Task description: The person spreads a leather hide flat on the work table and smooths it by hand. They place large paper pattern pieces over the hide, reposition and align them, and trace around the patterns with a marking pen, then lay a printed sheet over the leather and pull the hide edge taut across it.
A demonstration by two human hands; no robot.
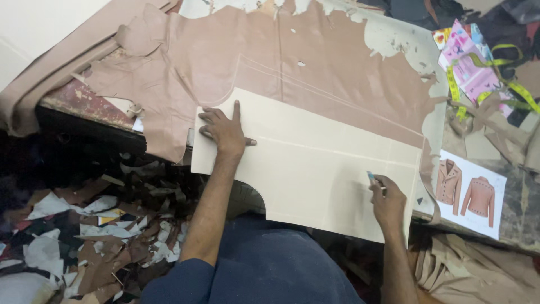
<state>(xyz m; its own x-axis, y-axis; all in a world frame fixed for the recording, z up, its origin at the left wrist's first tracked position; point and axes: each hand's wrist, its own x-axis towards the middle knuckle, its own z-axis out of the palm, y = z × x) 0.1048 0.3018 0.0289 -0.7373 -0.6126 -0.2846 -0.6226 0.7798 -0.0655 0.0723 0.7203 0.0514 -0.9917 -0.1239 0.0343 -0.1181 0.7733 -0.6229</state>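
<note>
Hands on a card pattern over tan leather

Right hand [387,200] pinches a small blue marker [371,177] near the cream card pattern [315,163]'s right edge; left hand [224,129] presses flat, fingers spread, on its left end. Beyond, the leather hide [292,56] covers the desk [402,39]; a jacket sketch [471,194] lies right.

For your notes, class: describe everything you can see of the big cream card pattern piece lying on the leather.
The card pattern is a large, flat, pale cream sheet, stiff-looking, with a curved cut-out in its near edge and faint ruled lines. It lies on a tan leather hide on the table. The left hand presses it flat; the right hand, holding a small blue marker, rests near its right end.
</note>
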